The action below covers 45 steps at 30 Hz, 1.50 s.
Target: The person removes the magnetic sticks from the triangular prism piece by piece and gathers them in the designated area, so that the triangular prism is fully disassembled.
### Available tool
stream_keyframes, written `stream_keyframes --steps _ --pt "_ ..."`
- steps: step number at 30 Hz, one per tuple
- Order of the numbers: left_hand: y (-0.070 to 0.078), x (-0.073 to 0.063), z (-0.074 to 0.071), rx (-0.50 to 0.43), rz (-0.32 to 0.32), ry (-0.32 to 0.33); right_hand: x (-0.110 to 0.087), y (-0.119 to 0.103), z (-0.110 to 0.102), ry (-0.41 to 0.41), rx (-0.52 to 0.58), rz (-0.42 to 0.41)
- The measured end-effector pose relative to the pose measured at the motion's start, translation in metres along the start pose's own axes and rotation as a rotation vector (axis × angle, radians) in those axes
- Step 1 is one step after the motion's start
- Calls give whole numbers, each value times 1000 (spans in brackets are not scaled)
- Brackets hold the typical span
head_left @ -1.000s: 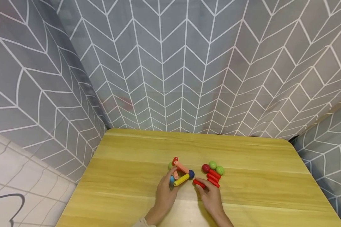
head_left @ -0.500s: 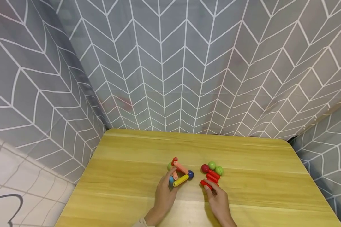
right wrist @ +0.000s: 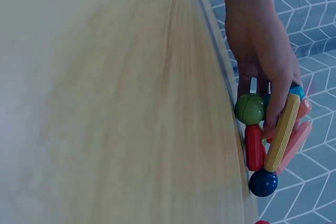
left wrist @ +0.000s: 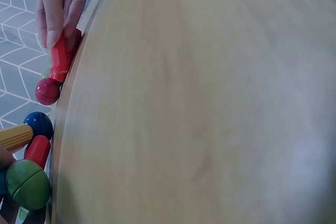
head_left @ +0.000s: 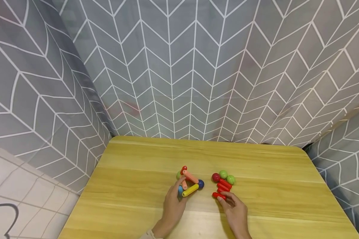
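Note:
In the head view my left hand [head_left: 173, 202] grips a frame of rods and balls, its thumb near the yellow rod [head_left: 190, 190]. The frame has pink rods [head_left: 190, 176], a red rod [head_left: 183, 170], a dark blue ball [head_left: 200, 184], a light blue ball [head_left: 180, 190] and a green ball [right wrist: 250, 109]. My right hand [head_left: 237, 212] pinches a red rod [head_left: 216, 195] between thumb and fingers. It lies just in front of several other red rods [head_left: 225, 183], partly hidden by the fingers.
Behind the loose red rods sit a dark red ball [head_left: 216, 177] and two green balls, one at the back [head_left: 223, 174] and one to the right [head_left: 231, 180]. The wooden table [head_left: 149, 152] ends against a grey patterned curtain [head_left: 179, 83].
My right hand has moved right with its red rod, from beside the frame to the front of the other red rods. The left hand and frame stay nearly still.

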State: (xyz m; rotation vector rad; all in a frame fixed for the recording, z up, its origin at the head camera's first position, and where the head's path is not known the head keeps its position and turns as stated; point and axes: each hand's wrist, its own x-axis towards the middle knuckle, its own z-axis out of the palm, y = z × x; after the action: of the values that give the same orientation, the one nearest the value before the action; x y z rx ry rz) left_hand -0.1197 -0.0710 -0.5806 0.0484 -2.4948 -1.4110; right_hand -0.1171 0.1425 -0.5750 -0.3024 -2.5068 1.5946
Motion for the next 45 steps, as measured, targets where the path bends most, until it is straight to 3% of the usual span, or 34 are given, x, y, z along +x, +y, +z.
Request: stream_keyframes --steps 3,18,27,45 --pt "0 0 0 0 -3 -1 0 2 0 15 -4 -19" --pt "1 1 1 11 8 9 4 7 -1 114 -193 -283" --pt "1 0 1 26 6 14 10 13 -2 100 -190 -272" --pt "3 -1 -2 -2 5 -7 14 13 -2 140 -211 -344"
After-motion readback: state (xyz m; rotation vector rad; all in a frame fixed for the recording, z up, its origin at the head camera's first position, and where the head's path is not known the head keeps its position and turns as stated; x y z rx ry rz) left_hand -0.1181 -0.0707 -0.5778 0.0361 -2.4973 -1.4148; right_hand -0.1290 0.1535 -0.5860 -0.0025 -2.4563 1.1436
